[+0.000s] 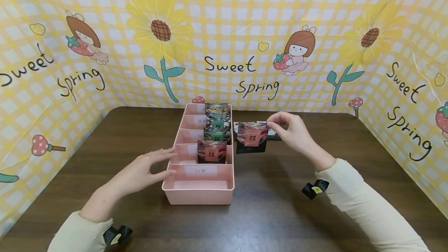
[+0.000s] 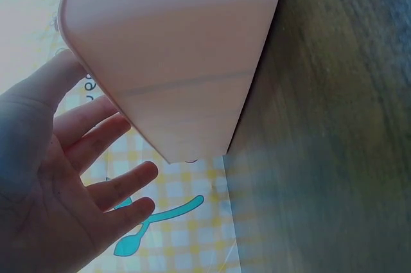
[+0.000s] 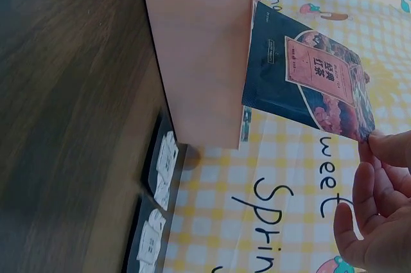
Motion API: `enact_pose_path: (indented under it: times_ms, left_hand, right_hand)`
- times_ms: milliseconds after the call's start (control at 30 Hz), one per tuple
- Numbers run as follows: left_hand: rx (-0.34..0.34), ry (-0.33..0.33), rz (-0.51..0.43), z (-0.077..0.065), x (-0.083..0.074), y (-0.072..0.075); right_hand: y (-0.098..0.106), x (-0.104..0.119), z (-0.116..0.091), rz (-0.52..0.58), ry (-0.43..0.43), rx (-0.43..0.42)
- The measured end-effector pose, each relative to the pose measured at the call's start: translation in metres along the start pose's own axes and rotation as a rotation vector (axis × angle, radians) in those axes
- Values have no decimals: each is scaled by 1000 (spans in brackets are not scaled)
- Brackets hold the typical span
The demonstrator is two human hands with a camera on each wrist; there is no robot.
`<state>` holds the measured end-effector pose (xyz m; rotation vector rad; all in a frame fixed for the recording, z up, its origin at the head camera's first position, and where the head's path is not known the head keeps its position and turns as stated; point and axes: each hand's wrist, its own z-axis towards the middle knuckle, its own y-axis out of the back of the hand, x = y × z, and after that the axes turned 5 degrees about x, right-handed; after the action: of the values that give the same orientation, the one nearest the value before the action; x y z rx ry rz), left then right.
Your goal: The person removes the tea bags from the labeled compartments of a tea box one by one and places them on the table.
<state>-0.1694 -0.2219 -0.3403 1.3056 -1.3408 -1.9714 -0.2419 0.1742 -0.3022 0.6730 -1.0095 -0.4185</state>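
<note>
My right hand (image 1: 292, 131) pinches a tea sachet (image 1: 251, 138) by its upper right corner, just right of the pink divided box (image 1: 197, 197). The sachet is dark with a red and pink label, also plain in the right wrist view. My left hand (image 1: 140, 170) rests its fingertips and thumb on the box's left rim, fingers fairly straight. A similar red-labelled sachet (image 1: 211, 154) stands in the second compartment from the front. Behind it are green-labelled sachets (image 1: 216, 134) in further compartments. The front compartment holds only a white paper label (image 1: 200, 170).
Behind the held sachet, partly hidden, more dark and white packets (image 1: 274, 133) lie on the brown wooden table (image 1: 280, 213). In the right wrist view, two dark packets with white patches (image 3: 166, 164) lie beside the box. A yellow checked cloth (image 1: 224, 30) surrounds the table's back and sides.
</note>
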Motion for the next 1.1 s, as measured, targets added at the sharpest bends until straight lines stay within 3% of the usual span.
enact_pose_path:
  times_ms: [1100]
  left_hand:
    - [-8, -5, 9, 1, 0, 0]
  right_hand:
    - [29, -47, -11, -12, -65, -129]
